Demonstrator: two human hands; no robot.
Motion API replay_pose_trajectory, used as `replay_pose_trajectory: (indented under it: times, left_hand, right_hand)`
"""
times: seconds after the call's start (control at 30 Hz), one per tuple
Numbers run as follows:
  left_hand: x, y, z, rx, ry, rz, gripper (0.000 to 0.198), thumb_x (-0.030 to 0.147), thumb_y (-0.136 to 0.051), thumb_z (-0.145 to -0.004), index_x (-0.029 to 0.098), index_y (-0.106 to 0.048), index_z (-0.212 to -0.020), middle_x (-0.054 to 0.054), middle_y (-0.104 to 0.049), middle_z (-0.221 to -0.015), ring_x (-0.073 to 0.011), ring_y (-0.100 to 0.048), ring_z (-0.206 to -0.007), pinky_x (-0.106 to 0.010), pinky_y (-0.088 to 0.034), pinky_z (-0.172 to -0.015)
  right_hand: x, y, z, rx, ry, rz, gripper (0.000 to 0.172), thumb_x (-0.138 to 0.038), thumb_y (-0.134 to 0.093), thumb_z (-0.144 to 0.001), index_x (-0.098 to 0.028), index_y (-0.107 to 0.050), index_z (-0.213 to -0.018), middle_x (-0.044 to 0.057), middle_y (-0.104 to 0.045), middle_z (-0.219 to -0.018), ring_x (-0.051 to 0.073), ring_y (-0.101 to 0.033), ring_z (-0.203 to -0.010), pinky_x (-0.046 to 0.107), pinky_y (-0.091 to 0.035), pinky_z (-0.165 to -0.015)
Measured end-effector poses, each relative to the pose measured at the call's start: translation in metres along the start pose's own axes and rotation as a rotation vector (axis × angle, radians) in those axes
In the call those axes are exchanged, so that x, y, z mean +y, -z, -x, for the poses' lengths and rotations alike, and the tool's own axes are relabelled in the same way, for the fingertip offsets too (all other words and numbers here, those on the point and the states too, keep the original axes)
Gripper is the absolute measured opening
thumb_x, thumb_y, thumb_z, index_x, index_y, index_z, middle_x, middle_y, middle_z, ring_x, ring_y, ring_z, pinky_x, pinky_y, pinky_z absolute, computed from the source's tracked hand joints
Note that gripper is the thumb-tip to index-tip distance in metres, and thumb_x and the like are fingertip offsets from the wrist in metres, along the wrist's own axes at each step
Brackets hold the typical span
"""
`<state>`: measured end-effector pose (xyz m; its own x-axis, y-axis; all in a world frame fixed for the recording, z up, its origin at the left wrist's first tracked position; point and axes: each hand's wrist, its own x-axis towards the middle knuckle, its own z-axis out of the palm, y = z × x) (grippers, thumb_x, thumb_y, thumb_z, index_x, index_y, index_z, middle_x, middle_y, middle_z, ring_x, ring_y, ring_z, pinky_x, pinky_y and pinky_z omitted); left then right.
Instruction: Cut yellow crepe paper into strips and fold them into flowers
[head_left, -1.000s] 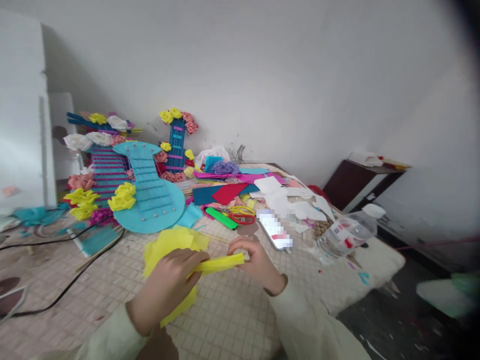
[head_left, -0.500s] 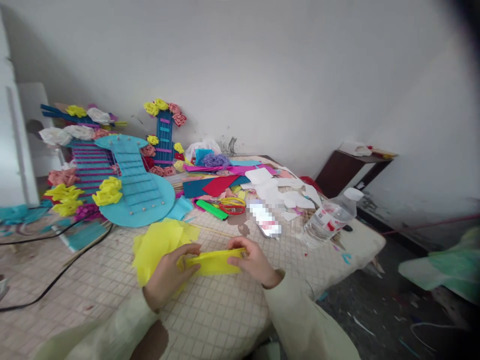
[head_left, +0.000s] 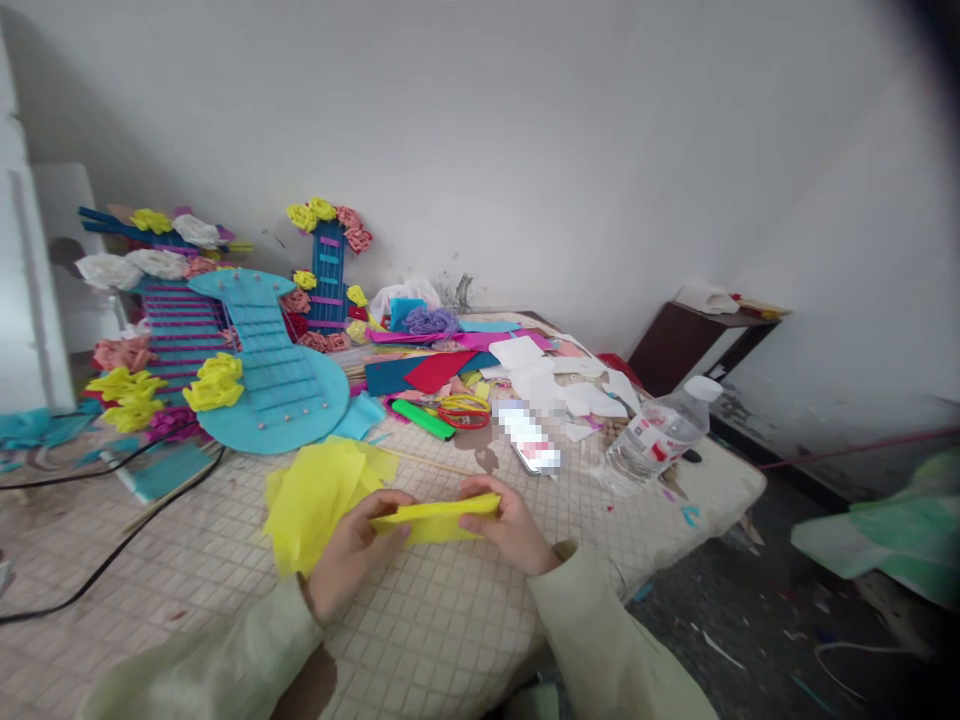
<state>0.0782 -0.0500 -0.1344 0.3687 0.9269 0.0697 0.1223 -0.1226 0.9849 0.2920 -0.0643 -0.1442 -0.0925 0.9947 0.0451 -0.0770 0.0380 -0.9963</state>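
Between my two hands stretches a folded strip of yellow tissue paper [head_left: 439, 522], held just above the checked tablecloth. My left hand [head_left: 358, 548] pinches its left end between thumb and fingers. At the right end, my right hand [head_left: 510, 525] grips it the same way, thumb in front and fingers behind. Several loose yellow paper sheets [head_left: 319, 495] lie in a pile behind and left of my left hand. A thin wooden stick [head_left: 431, 461] rests on the cloth beyond the strip.
Behind stand a blue paper guitar [head_left: 274, 385] and other flower-trimmed pieces. A green marker-like tube [head_left: 422, 419], scissors [head_left: 461, 410], a phone [head_left: 529, 440] and paper scraps [head_left: 540, 380] lie across the table. A water bottle [head_left: 656, 440] stands at right; a black cable [head_left: 127, 550] runs at left.
My left hand has shifted slightly right along the strip. The yellow strip's upper edge now tips over more, showing a folded top layer. My right hand has barely moved.
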Motion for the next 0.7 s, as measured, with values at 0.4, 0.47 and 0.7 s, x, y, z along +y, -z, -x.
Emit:
replay_pose_trajectory:
  times: [0.4,0.47,0.7]
  left_hand:
    - [-0.007,-0.010,0.002,-0.054,-0.030,0.194,0.054,0.017,-0.059,-0.068,0.027,-0.028,-0.111,-0.010,-0.044,-0.121,-0.0272,-0.038,-0.120,-0.039,-0.039,-0.086]
    - [-0.010,-0.011,0.002,-0.032,-0.053,0.217,0.055,0.017,-0.059,-0.068,0.028,-0.026,-0.111,-0.010,-0.041,-0.125,-0.0279,-0.031,-0.125,-0.040,-0.038,-0.087]
    - [-0.014,-0.017,0.000,0.018,-0.080,0.184,0.052,0.013,-0.057,-0.068,0.027,-0.032,-0.111,-0.008,-0.045,-0.119,-0.0258,-0.036,-0.120,-0.041,-0.036,-0.091]
  right_hand:
    - [0.007,-0.001,-0.001,-0.066,0.070,0.092,0.025,-0.019,-0.072,-0.061,-0.017,-0.062,-0.083,0.003,-0.062,-0.083,0.017,-0.057,-0.079,0.028,-0.045,-0.073]
    - [0.009,-0.002,-0.001,-0.065,0.064,0.075,0.030,-0.020,-0.072,-0.060,-0.018,-0.060,-0.087,0.003,-0.061,-0.085,0.017,-0.057,-0.080,0.028,-0.046,-0.072]
    - [0.010,-0.005,-0.002,-0.089,0.065,0.068,0.030,-0.025,-0.072,-0.063,-0.019,-0.057,-0.088,0.002,-0.058,-0.086,0.016,-0.055,-0.080,0.028,-0.043,-0.073]
